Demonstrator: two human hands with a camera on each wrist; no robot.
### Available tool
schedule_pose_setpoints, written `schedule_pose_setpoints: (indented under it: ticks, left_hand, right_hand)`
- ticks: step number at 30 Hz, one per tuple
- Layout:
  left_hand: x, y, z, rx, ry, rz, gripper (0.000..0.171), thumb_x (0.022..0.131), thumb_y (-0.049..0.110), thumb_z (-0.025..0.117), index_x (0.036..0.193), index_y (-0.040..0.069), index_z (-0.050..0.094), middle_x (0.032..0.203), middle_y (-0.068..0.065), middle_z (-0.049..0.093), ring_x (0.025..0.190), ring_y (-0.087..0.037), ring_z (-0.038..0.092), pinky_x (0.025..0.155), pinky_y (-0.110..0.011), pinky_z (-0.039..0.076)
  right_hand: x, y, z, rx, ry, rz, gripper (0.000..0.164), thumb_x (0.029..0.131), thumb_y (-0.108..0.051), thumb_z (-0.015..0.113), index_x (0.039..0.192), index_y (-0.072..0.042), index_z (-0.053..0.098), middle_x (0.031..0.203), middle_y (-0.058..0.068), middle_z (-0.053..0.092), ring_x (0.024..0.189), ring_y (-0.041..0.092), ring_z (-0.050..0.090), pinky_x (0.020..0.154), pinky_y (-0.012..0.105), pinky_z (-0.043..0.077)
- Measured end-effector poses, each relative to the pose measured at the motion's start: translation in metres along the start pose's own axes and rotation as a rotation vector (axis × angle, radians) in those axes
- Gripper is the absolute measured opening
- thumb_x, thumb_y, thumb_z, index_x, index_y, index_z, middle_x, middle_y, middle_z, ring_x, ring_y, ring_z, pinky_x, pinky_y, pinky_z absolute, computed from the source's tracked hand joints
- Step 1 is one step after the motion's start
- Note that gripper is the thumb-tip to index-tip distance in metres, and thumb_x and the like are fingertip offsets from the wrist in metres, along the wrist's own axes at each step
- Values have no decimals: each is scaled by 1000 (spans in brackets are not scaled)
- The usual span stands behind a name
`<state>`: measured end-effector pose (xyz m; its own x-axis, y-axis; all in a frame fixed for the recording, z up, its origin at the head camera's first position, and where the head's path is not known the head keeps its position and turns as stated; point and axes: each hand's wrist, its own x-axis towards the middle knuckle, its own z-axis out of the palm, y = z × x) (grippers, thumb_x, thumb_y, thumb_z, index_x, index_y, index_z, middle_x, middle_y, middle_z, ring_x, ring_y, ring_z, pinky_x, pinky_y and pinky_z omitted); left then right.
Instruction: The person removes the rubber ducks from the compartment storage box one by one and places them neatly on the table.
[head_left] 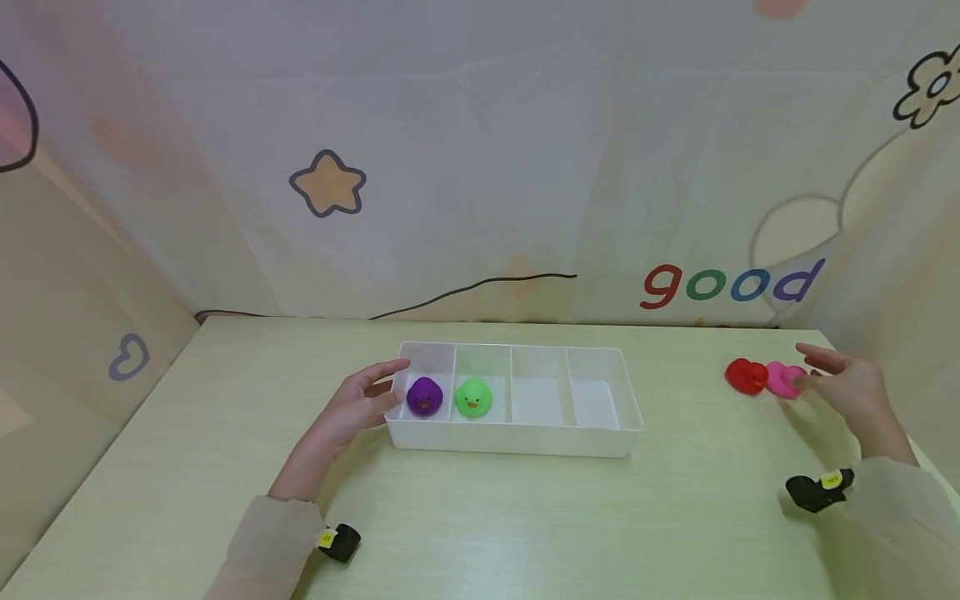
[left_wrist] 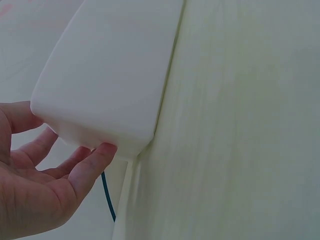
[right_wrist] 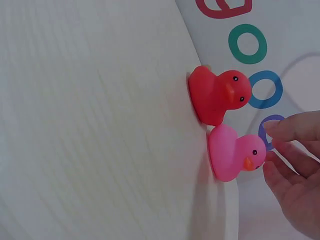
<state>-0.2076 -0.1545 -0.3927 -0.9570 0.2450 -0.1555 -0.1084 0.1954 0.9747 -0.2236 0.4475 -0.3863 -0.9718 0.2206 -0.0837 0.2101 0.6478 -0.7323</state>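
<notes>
Touching the end of the white divided tray [head_left: 517, 440] with spread fingers, the left hand [head_left: 360, 402] sits beside the purple duck [head_left: 424, 397]; the green duck [head_left: 473, 398] occupies the next compartment. Well to the right, the right hand [head_left: 847, 387] reaches, fingers parted, to the pink duck [head_left: 783, 380] on the table [head_left: 480, 517]; contact is unclear. The red duck [head_left: 746, 377] crowds its left side, before the backdrop [head_left: 480, 167].
</notes>
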Motion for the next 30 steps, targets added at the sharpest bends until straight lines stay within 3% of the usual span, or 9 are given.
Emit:
schedule_pose_setpoints:
  ticks: [4,7,9,12,17,19,23,27,30]
  left_hand:
    - [-1,0,0,1,-1,3,49,91,3,47,138,8,37,144,-19,29,129,-37,32,94,-53,38]
    - [0,0,0,2,0,4,49,90,3,47,138,8,38,144,-18,29,129,-37,32,94,-53,38]
    - [0,0,0,-1,1,1,48,91,3,47,138,9,38,144,-18,29,129,-37,33,94,-52,38]
    - [0,0,0,3,3,-4,48,90,4,48,138,9,38,144,-18,29,129,-37,33,94,-53,38]
    - [0,0,0,0,6,-7,49,91,4,47,138,9,38,144,-19,30,128,-37,34,94,-52,38]
    - [-1,0,0,-1,7,-7,49,91,4,47,138,9,38,143,-19,30,128,-37,34,94,-52,39]
    - [-1,0,0,2,7,-8,49,90,4,48,138,9,38,143,-19,31,128,-37,34,94,-52,39]
    - [-1,0,0,3,7,-4,49,90,4,48,138,10,38,143,-19,31,128,-37,34,94,-52,39]
    - [0,0,0,3,6,0,49,90,4,48,138,10,39,143,-19,31,128,-36,34,94,-52,39]
  right_hand:
    - [21,25,1,1,24,-13,72,82,-50,59,140,-15,36,139,17,38,128,45,24,91,41,43]
    - [31,37,2,12,59,-7,72,76,-54,63,138,-26,40,136,3,44,123,22,41,77,15,46]
    - [27,28,4,50,60,0,67,79,-47,65,138,-26,40,139,4,42,121,16,45,85,18,45]
    - [23,19,10,152,82,-15,62,78,-35,70,135,-28,45,133,-9,47,110,0,51,83,13,44]
    - [31,24,27,289,78,-105,63,76,-27,73,134,-26,47,131,-7,47,99,-10,50,71,8,45]
    - [30,20,32,274,56,-131,64,76,-29,73,134,-28,46,136,-2,43,105,-6,51,71,8,45]
    - [-1,-26,42,215,18,-141,65,79,-26,71,137,-25,42,140,5,39,116,4,49,74,8,45]
    - [-44,-82,50,181,-20,-223,68,80,-21,70,139,-13,38,124,-6,49,101,-8,52,74,9,45]
    - [-63,-108,57,178,-37,-292,69,80,-17,70,139,-5,37,121,-8,49,93,-17,47,74,7,44]
